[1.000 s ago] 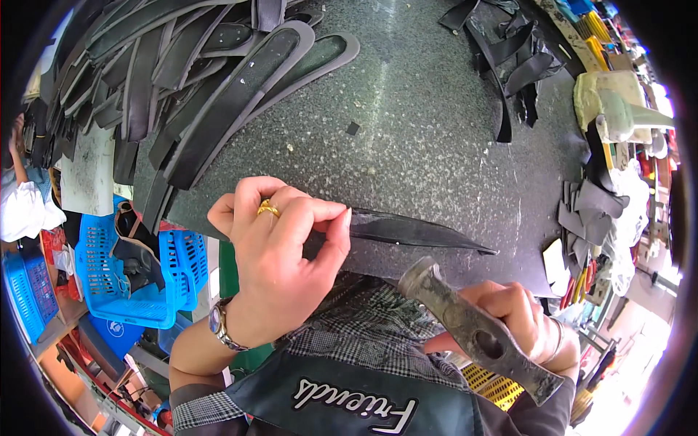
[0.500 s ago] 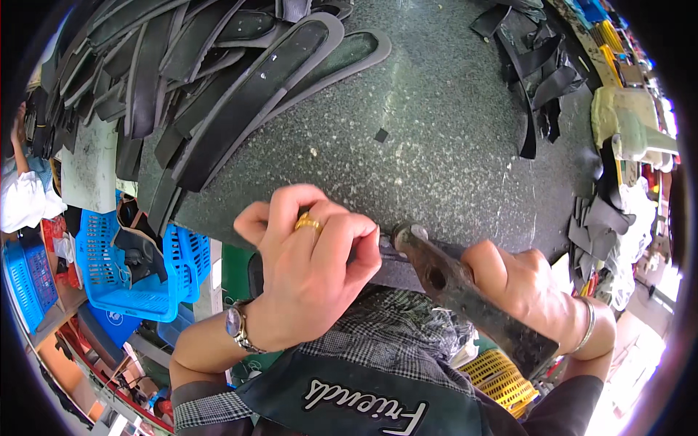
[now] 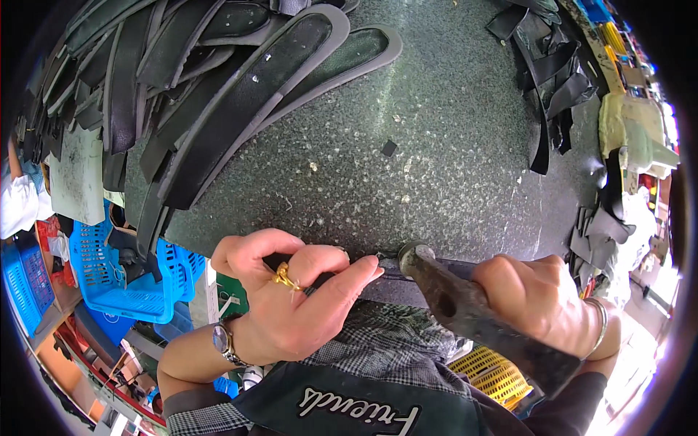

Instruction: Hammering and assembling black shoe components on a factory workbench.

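My right hand is wrapped round a dark, worn hammer. The hammer's round face rests at or just above a black strip along the near edge of the grey worktop. My left hand, with a gold ring and a wristwatch, is curled at the strip just left of the hammer. Its thumb and forefinger tips are close together on the strip's edge; its other fingers are bent. A small black square scrap lies farther back on the worktop.
Many black strips with rounded, grey-edged ends are heaped at the far left. Dark offcuts lie at the far right. A blue basket stands left below the worktop, a yellow basket below right.
Both hands have moved slightly lower in the picture, partly as the view shifted. My left fingers have opened out a little, the thumb now stretched toward the hammer face.
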